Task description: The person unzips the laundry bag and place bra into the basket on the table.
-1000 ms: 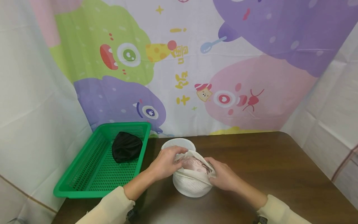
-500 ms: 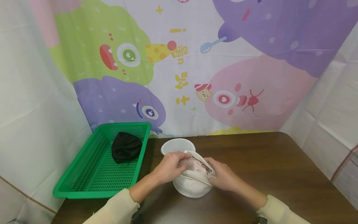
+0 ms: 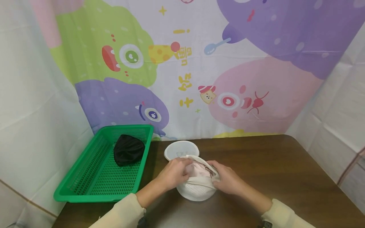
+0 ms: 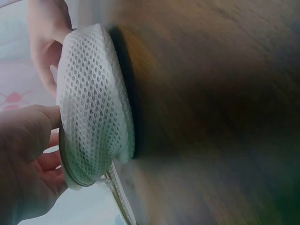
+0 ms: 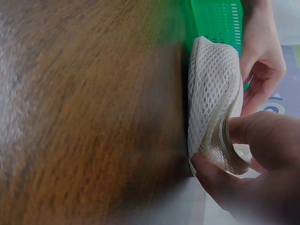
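Observation:
A round white mesh laundry bag (image 3: 196, 190) stands on the table with its mouth unzipped. Inside it lies a pale pink garment (image 3: 201, 171), partly covered by the hands. My left hand (image 3: 175, 172) reaches over the left side of the mouth, fingers curled in at the garment. In the left wrist view, its thumb lies at the rim of the mesh wall (image 4: 91, 93); I cannot tell what its fingers hold. My right hand (image 3: 228, 178) grips the right edge, thumb and fingers on either side of the zippered rim (image 5: 229, 133).
The bag's round white lid (image 3: 182, 148) lies flipped back behind it. To the left stands a green perforated basket (image 3: 98, 199) with a folded black cloth item (image 3: 129, 150) in it. A printed curtain (image 3: 182, 120) hangs along the back edge of the wooden table (image 3: 265, 164).
My left hand has come nearer and slightly right, from the far left rim to the left side of the mouth. The lid shows more behind it. My right hand keeps its grip.

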A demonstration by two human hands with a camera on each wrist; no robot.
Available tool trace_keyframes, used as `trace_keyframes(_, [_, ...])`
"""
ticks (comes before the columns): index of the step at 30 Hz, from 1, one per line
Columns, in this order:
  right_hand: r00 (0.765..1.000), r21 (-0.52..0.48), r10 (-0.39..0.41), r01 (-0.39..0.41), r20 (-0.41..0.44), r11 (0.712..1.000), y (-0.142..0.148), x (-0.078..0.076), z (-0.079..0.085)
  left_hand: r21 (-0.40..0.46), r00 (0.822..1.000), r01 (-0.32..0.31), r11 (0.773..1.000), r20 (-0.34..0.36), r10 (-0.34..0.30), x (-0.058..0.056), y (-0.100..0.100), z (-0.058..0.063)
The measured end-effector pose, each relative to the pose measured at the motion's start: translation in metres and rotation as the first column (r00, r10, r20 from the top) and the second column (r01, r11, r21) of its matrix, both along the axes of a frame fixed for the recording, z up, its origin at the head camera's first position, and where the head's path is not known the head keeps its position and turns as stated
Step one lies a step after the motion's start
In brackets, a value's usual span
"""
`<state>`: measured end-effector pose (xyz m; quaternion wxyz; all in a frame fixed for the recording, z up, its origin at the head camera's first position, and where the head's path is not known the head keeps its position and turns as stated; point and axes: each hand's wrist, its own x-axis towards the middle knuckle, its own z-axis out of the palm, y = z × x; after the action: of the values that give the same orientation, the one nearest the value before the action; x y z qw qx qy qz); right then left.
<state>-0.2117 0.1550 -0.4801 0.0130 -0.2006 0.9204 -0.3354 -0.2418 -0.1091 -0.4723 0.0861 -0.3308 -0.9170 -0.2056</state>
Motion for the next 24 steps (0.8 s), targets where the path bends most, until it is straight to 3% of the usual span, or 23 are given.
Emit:
trace_keyframes(4, [1.000,-0.002,0.015,-0.016,-0.014,1.000,0.001,0.000,-0.001,-0.030,0.998,0.013,0.999,-0.062,-0.014,-0.004,-0.002,-0.009])
trace_keyframes(5, [1.000,-0.003,0.020,-0.020,-0.018,1.000,0.001,0.000,0.000,-0.033,0.998,0.006,0.999,-0.060,-0.008,0.002,0.000,-0.001])
trace_keyframes(6, [0.999,-0.002,0.023,-0.023,-0.023,1.000,0.001,0.000,0.000,-0.037,0.997,0.009,0.999,-0.071,-0.011,-0.004,-0.002,-0.009])
trace_keyframes(11, [0.999,-0.010,0.034,-0.034,-0.027,0.999,0.001,0.000,0.000,-0.064,0.991,-0.002,0.998,-0.131,-0.006,-0.046,-0.009,-0.077])
trace_keyframes(13, [0.999,-0.010,0.026,-0.027,-0.020,1.000,0.001,0.000,-0.001,-0.083,0.991,-0.017,0.996,-0.131,0.006,-0.057,-0.009,-0.093])
trace_keyframes(15, [1.000,-0.007,0.019,-0.019,-0.016,1.000,0.001,-0.001,-0.001,-0.092,0.990,-0.026,0.995,-0.139,0.013,-0.062,-0.010,-0.101])
trace_keyframes(19, [1.000,-0.003,0.011,-0.011,-0.014,1.000,0.002,-0.002,-0.002,-0.119,0.991,-0.040,0.992,-0.134,0.023,-0.064,-0.009,-0.103])
trace_keyframes(24, [1.000,-0.002,0.006,-0.006,-0.008,1.000,0.003,-0.002,-0.003,-0.157,0.997,-0.044,0.987,-0.074,0.033,-0.064,-0.005,-0.101])
